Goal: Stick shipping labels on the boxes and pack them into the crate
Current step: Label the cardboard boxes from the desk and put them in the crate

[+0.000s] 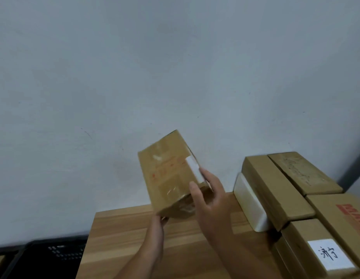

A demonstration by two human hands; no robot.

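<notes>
A brown cardboard box (168, 174) with red print and clear tape is held tilted above the wooden table (118, 238). A white label (194, 169) lies along its right edge. My right hand (209, 200) grips the box's lower right corner, thumb on the front face and fingers round the side by the label. My left hand (158, 226) holds the box from underneath at its lower left corner, mostly hidden behind it. A black crate (54, 256) sits low to the left of the table.
Several cardboard boxes (276, 192) are stacked at the right of the table, one bearing a white handwritten label (330, 254). A white oblong block (249, 204) leans against them. A plain grey wall fills the background.
</notes>
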